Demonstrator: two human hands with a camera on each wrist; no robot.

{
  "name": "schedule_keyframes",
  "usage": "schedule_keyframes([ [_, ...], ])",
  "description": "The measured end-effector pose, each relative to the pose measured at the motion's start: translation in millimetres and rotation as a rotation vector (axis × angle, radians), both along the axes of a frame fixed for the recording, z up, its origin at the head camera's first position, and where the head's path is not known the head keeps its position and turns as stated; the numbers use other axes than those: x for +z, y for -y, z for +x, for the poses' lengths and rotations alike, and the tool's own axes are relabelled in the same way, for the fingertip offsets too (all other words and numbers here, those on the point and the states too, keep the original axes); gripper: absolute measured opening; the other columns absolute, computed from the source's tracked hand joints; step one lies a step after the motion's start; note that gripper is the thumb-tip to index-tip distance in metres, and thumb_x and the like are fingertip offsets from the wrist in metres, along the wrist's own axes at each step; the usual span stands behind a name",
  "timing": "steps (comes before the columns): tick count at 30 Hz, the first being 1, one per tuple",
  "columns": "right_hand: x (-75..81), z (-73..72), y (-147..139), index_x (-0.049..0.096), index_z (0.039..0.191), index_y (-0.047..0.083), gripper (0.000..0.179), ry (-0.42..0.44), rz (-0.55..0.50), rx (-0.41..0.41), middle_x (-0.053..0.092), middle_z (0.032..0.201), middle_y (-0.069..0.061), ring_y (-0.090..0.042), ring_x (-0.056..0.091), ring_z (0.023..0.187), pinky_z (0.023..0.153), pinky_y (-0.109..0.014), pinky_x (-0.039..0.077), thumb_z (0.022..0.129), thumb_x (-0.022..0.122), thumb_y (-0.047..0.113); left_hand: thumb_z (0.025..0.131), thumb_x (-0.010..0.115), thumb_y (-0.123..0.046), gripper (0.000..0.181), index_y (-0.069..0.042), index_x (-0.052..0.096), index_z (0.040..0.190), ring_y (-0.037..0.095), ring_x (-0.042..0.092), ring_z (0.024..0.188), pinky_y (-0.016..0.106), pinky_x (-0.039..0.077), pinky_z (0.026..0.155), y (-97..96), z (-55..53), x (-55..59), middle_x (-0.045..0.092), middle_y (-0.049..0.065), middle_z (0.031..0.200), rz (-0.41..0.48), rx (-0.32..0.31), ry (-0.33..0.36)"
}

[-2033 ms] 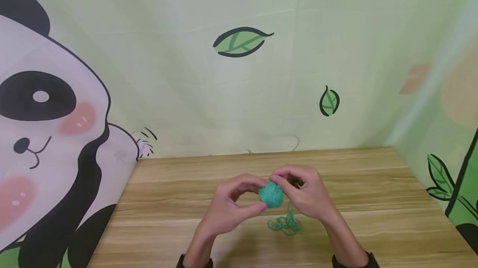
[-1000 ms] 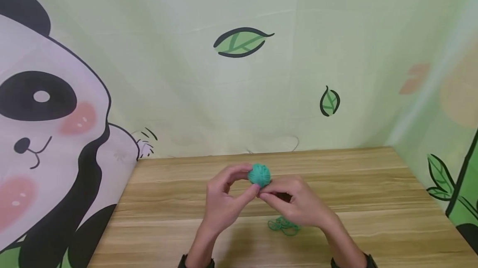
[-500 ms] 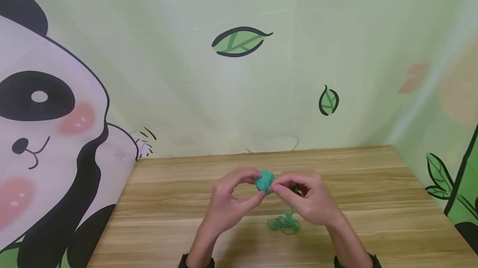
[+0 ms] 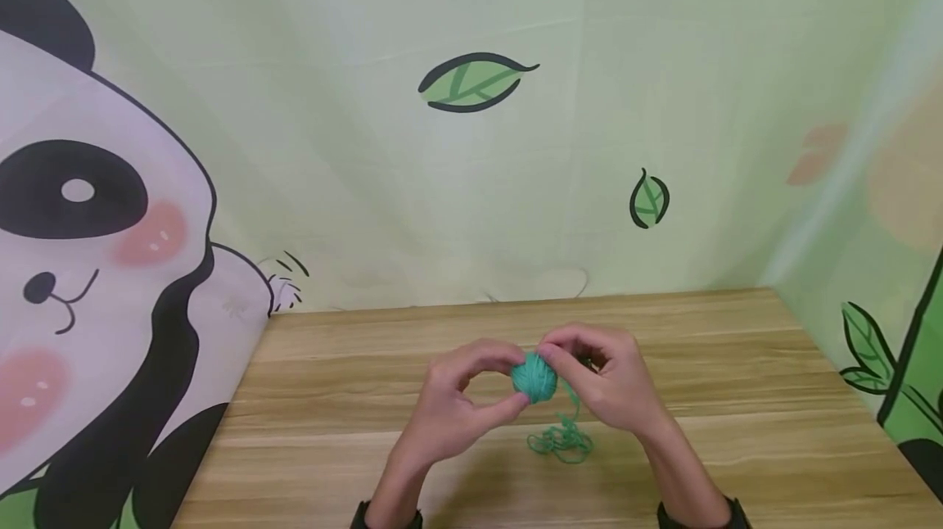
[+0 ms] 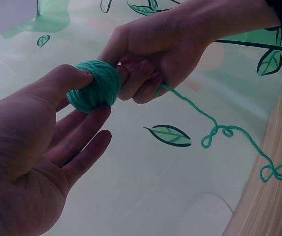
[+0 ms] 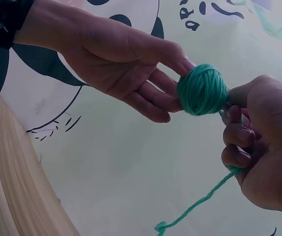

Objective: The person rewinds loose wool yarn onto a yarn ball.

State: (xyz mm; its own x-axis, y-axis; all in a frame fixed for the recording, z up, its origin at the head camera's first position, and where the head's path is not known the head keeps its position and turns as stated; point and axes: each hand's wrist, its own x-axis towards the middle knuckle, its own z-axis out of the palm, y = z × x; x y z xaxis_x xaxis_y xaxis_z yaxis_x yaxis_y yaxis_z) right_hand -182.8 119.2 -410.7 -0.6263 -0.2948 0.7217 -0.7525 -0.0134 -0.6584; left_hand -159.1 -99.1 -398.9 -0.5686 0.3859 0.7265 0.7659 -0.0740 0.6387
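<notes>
A small ball of teal yarn (image 4: pixel 534 379) is held above the table between the thumb and fingers of my left hand (image 4: pixel 457 402). At its right side my right hand (image 4: pixel 607 377) pinches the yarn strand with thumb and forefinger, close against the ball. The other right fingers curl around the strand (image 6: pixel 200 201), which leaves the bottom of that hand in the right wrist view. From there it runs down to a loose, looped heap of yarn (image 4: pixel 561 439) on the tabletop. In the left wrist view the ball (image 5: pixel 95 86) shows tightly wound turns.
The wooden table (image 4: pixel 331 398) reaches back to a pale green cloth backdrop (image 4: pixel 331 144) printed with leaves. A printed panda (image 4: pixel 96 267) fills its left side. Dark sleeve cuffs show at both wrists.
My right hand has circled the ball, passing below and in front of it and back up to its upper right. The ball has tipped and shifted within my left fingers.
</notes>
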Motion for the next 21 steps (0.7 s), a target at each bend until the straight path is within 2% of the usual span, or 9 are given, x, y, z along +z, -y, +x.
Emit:
schedule_keyframes([
  [5, -0.3, -1.5, 1.1, 0.074, 0.093, -0.003, 0.028, 0.007, 0.009, -0.017, 0.068, 0.069, -0.006, -0.007, 0.049, 0.052, 0.037, -0.019, 0.041, 0.084, 0.063, -0.027, 0.078, 0.076, 0.019, 0.036, 0.012, 0.065, 0.111, 0.024, 0.071, 0.094, 0.042, 0.064, 0.082, 1.7, 1.3, 0.0, 0.071, 0.025, 0.107, 0.03, -0.04, 0.035],
  [8, -1.0, -1.9, 1.3, 0.074, 0.094, -0.001, 0.027, 0.039, 0.03, -0.019, 0.07, 0.072, -0.006, -0.007, 0.048, 0.052, 0.038, -0.018, 0.04, 0.087, 0.064, -0.025, 0.078, 0.075, 0.02, 0.036, 0.012, 0.064, 0.112, 0.025, 0.071, 0.095, 0.044, 0.064, 0.083, 2.2, 0.8, -1.3, 0.07, 0.026, 0.108, 0.044, -0.062, 0.048],
  [13, -2.6, -3.4, 1.3, 0.077, 0.097, 0.002, 0.022, 0.094, 0.1, -0.002, 0.073, 0.077, -0.005, -0.006, 0.047, 0.052, 0.041, -0.015, 0.039, 0.092, 0.065, -0.017, 0.078, 0.075, 0.021, 0.038, 0.014, 0.063, 0.113, 0.027, 0.071, 0.096, 0.046, 0.064, 0.084, 3.7, -4.9, -10.6, 0.069, 0.028, 0.108, 0.085, -0.083, 0.039],
  [18, -7.0, -6.5, 1.7, 0.079, 0.095, 0.009, 0.021, 0.061, 0.229, 0.01, 0.064, 0.068, 0.003, -0.004, 0.043, 0.052, 0.043, -0.013, 0.035, 0.095, 0.066, -0.008, 0.077, 0.076, 0.019, 0.041, 0.014, 0.063, 0.115, 0.028, 0.071, 0.096, 0.045, 0.064, 0.085, 6.6, -12.3, -22.5, 0.07, 0.027, 0.11, 0.133, -0.053, 0.037],
  [21, -9.5, -7.8, 3.7, 0.076, 0.086, 0.013, 0.024, 0.01, 0.27, 0.022, 0.055, 0.061, 0.004, -0.003, 0.041, 0.052, 0.043, -0.013, 0.034, 0.092, 0.067, -0.009, 0.078, 0.076, 0.018, 0.041, 0.012, 0.063, 0.116, 0.028, 0.071, 0.097, 0.044, 0.064, 0.084, 7.2, -13.6, -23.1, 0.07, 0.025, 0.111, 0.146, -0.004, 0.023],
])
